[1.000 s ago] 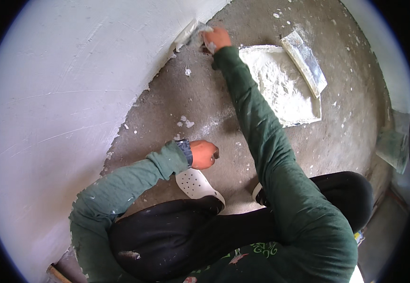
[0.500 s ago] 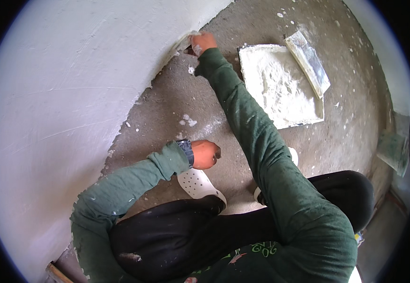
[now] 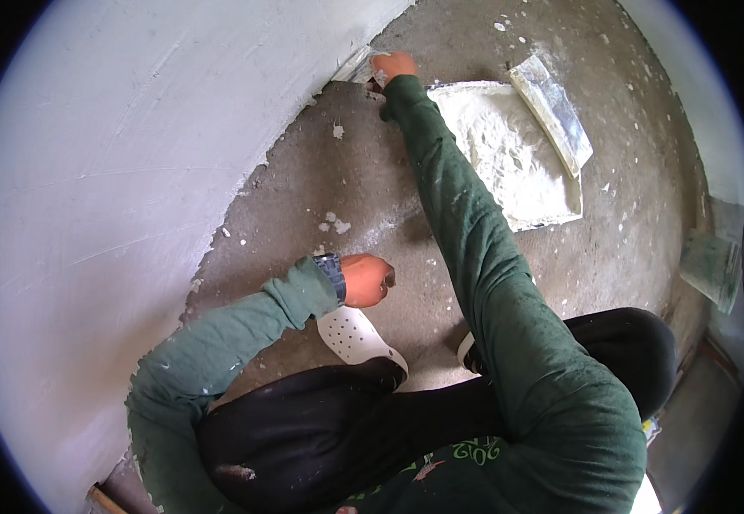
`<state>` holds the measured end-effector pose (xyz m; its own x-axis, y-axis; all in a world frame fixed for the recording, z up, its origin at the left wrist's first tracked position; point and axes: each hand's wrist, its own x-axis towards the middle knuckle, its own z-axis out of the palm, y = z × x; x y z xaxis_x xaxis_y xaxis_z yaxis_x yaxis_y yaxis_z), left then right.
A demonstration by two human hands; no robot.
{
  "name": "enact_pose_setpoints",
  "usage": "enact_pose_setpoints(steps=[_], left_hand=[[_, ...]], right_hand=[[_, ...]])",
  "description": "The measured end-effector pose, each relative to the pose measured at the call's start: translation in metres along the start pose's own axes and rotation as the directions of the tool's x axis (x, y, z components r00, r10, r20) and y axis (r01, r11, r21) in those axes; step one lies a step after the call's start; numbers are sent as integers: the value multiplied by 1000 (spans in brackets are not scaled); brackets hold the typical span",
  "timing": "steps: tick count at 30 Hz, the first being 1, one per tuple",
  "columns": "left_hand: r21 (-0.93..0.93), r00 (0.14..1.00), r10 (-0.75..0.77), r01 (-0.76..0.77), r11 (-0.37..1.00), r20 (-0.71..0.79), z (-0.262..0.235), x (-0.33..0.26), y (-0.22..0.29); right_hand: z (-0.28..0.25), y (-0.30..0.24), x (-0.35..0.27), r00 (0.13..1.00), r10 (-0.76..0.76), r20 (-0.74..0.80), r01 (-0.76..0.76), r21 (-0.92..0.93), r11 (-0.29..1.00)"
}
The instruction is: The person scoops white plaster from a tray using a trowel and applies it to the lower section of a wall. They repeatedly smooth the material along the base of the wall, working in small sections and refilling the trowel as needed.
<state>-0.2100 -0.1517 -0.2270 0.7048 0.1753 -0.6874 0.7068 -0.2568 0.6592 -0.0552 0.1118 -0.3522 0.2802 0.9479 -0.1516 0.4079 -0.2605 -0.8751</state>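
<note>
My right hand (image 3: 392, 67) is stretched far ahead, closed round a putty knife; its handle is hidden in the fist. The putty-smeared blade (image 3: 354, 68) lies low against the bottom edge of the white wall (image 3: 132, 171), where it meets the floor. My left hand (image 3: 365, 280), with a dark band at the wrist, hangs loosely curled above my left shoe, and nothing shows in it. To the right of my right forearm lies a shallow tray (image 3: 576, 204) of wet white putty. A wide flat blade tool (image 3: 553, 116), coated white, rests across the tray's right side.
The rough concrete floor (image 3: 321, 180) carries white splashes and crumbs. My white clog (image 3: 353, 336) stands below my left hand. At the far right a greenish translucent sheet (image 3: 711, 270) leans by the other wall. A strip of wood (image 3: 105, 499) shows at the lower left.
My right hand has shifted a little right and farther ahead, and more of the blade shows along the wall's foot. My left hand remains curled in nearly the same place.
</note>
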Motion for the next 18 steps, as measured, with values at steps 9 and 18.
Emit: enact_pose_setpoints(steps=[9, 18], left_hand=[[6, 1000, 15, -15, 1000, 23, 6, 0, 6], [197, 984, 38, -73, 978, 175, 20, 4, 24]], right_hand=[[-29, -15, 23, 904, -409, 127, 425, -146, 893], [42, 13, -98, 928, 137, 345, -248, 302, 920]])
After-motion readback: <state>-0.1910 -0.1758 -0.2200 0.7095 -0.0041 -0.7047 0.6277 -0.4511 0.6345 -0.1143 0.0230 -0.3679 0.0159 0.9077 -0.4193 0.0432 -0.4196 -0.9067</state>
